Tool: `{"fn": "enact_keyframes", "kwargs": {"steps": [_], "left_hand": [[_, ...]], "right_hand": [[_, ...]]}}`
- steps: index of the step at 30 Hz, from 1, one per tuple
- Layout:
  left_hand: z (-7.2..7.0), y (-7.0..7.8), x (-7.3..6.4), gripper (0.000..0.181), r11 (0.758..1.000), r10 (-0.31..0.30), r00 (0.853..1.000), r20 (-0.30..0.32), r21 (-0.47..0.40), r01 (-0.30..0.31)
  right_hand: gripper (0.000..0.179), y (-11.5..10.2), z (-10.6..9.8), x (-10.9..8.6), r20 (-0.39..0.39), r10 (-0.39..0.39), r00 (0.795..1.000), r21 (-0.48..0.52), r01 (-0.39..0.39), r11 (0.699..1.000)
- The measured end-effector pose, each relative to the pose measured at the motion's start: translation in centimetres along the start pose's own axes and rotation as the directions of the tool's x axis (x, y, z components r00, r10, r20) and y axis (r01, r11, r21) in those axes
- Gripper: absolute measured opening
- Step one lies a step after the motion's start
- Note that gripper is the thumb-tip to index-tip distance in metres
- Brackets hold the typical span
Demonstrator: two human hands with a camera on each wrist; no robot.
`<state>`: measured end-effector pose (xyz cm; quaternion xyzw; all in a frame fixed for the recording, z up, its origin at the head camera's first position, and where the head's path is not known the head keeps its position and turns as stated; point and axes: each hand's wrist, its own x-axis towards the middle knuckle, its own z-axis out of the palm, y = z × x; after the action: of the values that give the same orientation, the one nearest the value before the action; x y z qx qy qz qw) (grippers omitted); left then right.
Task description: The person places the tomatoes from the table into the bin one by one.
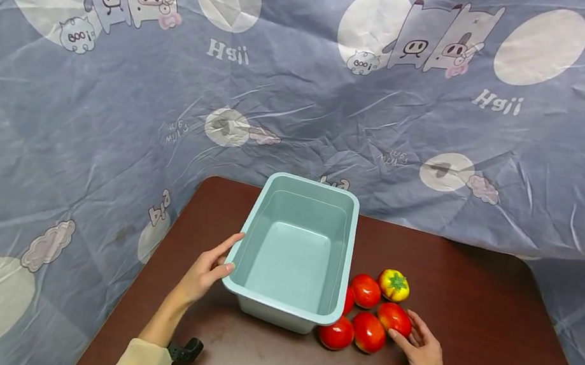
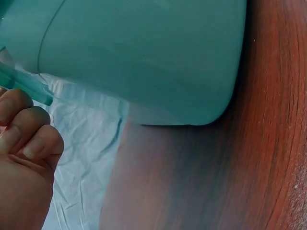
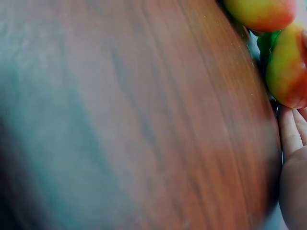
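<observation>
A pale blue-green plastic bin [image 1: 285, 313] stands on the table. My left hand [image 1: 203, 271] grips its near left rim, thumb outside and fingers curled at the edge; the left wrist view shows the bent fingers [image 2: 41, 141] beside the bin wall [image 2: 144, 57]. At the bin's right lie several glossy red tomatoes, one partly hidden by the bin. My right hand [image 1: 425, 354] holds the rightmost red tomato [image 1: 393, 319] between thumb and fingers. In the right wrist view, that hand [image 3: 295, 163] touches a red-yellow tomato [image 3: 288, 72] with a green calyx.
A yellow-red tomato [image 1: 394, 285] with its green calyx up lies behind the held one. Other red tomatoes [image 1: 369, 332] sit close together at the bin's near right corner. A brown wooden table [image 1: 486, 344] lies beneath. Grey-blue printed cloth [image 1: 306, 101] hangs behind and at the sides.
</observation>
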<state>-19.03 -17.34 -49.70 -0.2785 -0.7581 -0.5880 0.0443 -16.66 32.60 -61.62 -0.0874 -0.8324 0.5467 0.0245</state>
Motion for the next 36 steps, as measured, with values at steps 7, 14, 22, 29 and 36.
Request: {"fn": "enact_keyframes", "kwargs": {"steps": [7, 14, 22, 29, 36], "left_hand": [[0.3, -0.1, -0.1, 0.057, 1.0, -0.008, 1.0, -0.012, 0.006, 0.009], [0.7, -0.9, -0.1, 0.058, 0.999, 0.001, 1.0, -0.012, -0.037, -0.001], [0.9, -3.1, -0.5, 0.057, 1.0, 0.004, 0.999, -0.044, 0.005, -0.004], [0.9, 0.2, -0.2, 0.057, 1.0, 0.004, 1.0, -0.015, 0.022, -0.004], [1.1, 0.3, -0.4, 0.057, 1.0, -0.014, 1.0, -0.021, 0.022, 0.015]], "right_hand": [[0.062, -0.4, -0.2, 0.0, -0.071, 0.025, 0.997, 0.229, -0.008, 0.974], [0.057, -3.2, -0.4, -0.1, -0.147, 0.008, 0.989, 0.356, 0.045, 0.933], [0.061, -7.9, 0.0, -0.9, -0.108, -0.101, 0.989, 0.341, 0.132, 0.931], [0.062, -10.3, 0.2, -1.0, -0.07, -0.27, 0.96, 0.306, 0.278, 0.911], [0.062, -13.1, 0.9, -1.6, -0.091, -0.305, 0.948, 0.226, 0.318, 0.921]]}}
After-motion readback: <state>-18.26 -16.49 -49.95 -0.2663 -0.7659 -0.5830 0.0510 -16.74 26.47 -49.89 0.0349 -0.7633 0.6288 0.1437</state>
